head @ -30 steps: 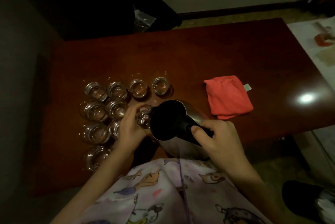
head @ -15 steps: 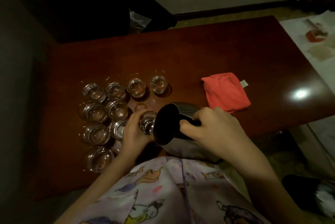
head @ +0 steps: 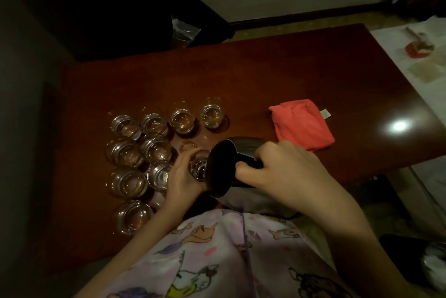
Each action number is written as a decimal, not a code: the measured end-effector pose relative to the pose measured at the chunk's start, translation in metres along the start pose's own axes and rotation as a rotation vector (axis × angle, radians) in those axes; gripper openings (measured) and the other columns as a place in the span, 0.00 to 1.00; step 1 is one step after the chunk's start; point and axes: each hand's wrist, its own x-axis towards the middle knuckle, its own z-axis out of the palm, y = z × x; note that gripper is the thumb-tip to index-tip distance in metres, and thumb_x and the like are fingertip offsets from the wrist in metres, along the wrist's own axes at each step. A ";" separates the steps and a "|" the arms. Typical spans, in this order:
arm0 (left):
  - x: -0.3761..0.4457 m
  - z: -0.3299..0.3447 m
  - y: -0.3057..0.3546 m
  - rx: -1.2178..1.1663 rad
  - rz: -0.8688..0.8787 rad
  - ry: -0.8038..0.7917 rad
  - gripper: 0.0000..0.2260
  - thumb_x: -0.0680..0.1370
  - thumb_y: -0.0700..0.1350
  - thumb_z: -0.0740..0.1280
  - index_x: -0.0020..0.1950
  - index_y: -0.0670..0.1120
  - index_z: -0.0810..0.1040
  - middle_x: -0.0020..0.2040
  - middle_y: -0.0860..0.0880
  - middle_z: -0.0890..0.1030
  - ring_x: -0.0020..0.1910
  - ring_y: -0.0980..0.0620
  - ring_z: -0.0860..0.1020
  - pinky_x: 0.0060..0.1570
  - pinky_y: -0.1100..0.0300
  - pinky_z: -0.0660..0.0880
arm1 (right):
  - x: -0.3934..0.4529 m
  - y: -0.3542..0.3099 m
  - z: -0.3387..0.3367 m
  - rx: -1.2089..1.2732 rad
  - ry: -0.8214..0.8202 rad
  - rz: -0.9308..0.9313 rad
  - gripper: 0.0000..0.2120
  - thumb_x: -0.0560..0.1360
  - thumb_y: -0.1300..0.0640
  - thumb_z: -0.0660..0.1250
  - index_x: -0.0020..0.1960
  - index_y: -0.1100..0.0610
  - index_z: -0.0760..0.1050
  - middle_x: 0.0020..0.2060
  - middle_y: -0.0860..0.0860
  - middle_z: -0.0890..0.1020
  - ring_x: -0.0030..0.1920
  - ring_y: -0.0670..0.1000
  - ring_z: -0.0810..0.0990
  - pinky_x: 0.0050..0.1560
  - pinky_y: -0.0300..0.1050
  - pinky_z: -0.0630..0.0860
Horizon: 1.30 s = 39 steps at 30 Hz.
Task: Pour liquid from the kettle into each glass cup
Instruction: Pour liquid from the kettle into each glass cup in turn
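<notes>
A steel kettle with an open dark mouth is tilted hard to the left over the near table edge. My right hand grips its black handle. The kettle's lip meets a small glass cup, which my left hand holds from the left side. Several more glass cups stand in rows on the dark red table to the left, most holding clear liquid.
A folded red cloth lies right of the kettle. A wet ring marks the table behind the held cup. A dark chair stands beyond the far edge, and a white surface lies at the right.
The kettle has tipped further to the left, and my right hand has turned over on top of its handle. My left hand has drawn the held cup slightly nearer and under the lip.
</notes>
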 end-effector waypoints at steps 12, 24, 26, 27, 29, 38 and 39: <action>-0.006 -0.006 0.006 -0.059 0.011 -0.081 0.30 0.61 0.53 0.75 0.61 0.50 0.72 0.55 0.57 0.75 0.53 0.63 0.74 0.50 0.78 0.67 | -0.002 -0.002 -0.002 -0.017 -0.034 0.003 0.22 0.72 0.41 0.59 0.29 0.56 0.64 0.24 0.50 0.65 0.26 0.50 0.64 0.28 0.44 0.57; -0.008 -0.004 0.001 -0.153 -0.065 -0.166 0.35 0.59 0.42 0.81 0.63 0.46 0.72 0.56 0.51 0.78 0.56 0.56 0.77 0.55 0.64 0.74 | -0.001 0.008 -0.008 0.010 -0.053 0.036 0.22 0.72 0.40 0.60 0.28 0.55 0.65 0.23 0.50 0.67 0.24 0.50 0.66 0.27 0.42 0.58; -0.008 -0.003 0.000 -0.152 -0.076 -0.174 0.36 0.58 0.40 0.81 0.63 0.46 0.71 0.57 0.51 0.78 0.56 0.57 0.76 0.54 0.70 0.72 | 0.003 0.010 -0.010 0.017 -0.061 0.029 0.23 0.73 0.40 0.60 0.28 0.55 0.65 0.23 0.50 0.67 0.24 0.49 0.65 0.27 0.42 0.59; -0.008 -0.003 0.000 -0.150 -0.090 -0.181 0.37 0.59 0.39 0.81 0.64 0.47 0.70 0.56 0.52 0.77 0.56 0.58 0.76 0.53 0.74 0.71 | 0.004 0.011 -0.011 0.027 -0.066 0.024 0.23 0.73 0.40 0.60 0.28 0.56 0.65 0.23 0.50 0.68 0.24 0.49 0.66 0.28 0.43 0.60; -0.007 -0.001 -0.001 -0.143 -0.134 -0.194 0.39 0.59 0.40 0.81 0.66 0.49 0.69 0.56 0.56 0.75 0.54 0.62 0.74 0.50 0.77 0.68 | 0.008 0.012 -0.012 0.042 -0.071 0.014 0.24 0.74 0.40 0.60 0.28 0.55 0.65 0.23 0.50 0.68 0.24 0.50 0.67 0.29 0.44 0.61; -0.006 0.002 -0.007 -0.125 -0.201 -0.202 0.37 0.57 0.42 0.81 0.63 0.50 0.71 0.54 0.55 0.79 0.54 0.58 0.76 0.54 0.66 0.73 | 0.013 0.014 -0.017 0.057 -0.126 0.012 0.25 0.74 0.39 0.57 0.27 0.56 0.64 0.21 0.49 0.64 0.23 0.50 0.63 0.31 0.49 0.62; -0.005 0.002 -0.007 -0.120 -0.196 -0.200 0.37 0.57 0.42 0.81 0.63 0.50 0.71 0.54 0.55 0.79 0.54 0.58 0.77 0.53 0.68 0.72 | 0.015 0.014 -0.017 0.052 -0.132 0.015 0.25 0.74 0.39 0.57 0.27 0.56 0.64 0.21 0.49 0.64 0.23 0.51 0.63 0.31 0.49 0.62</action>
